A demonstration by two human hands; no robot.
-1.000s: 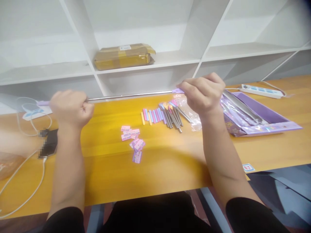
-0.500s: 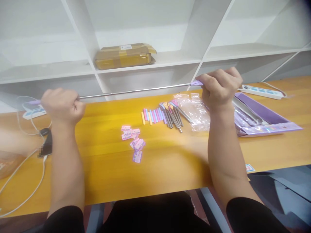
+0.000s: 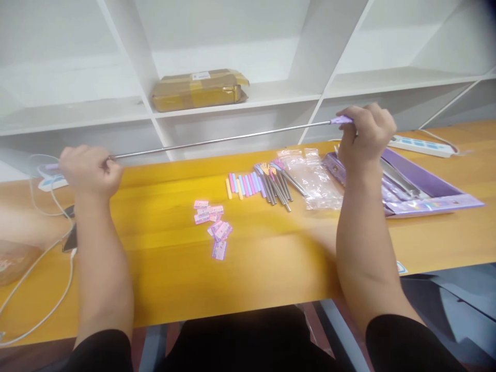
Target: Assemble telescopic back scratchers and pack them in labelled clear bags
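The slim metal rod (image 3: 225, 139) stretches above the far side of the table (image 3: 178, 284), its left part running through the clenched fingers of the left hand (image 3: 91, 170), its purple right end (image 3: 341, 119) gripped in the fingers of the right hand (image 3: 366, 132) and poking out to their left

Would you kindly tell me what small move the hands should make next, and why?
I would probably ease the right hand toward the left hand, shortening the metal rod, which looks telescopic: it spans the wide gap between both hands, while the metal shafts on the table look far shorter.
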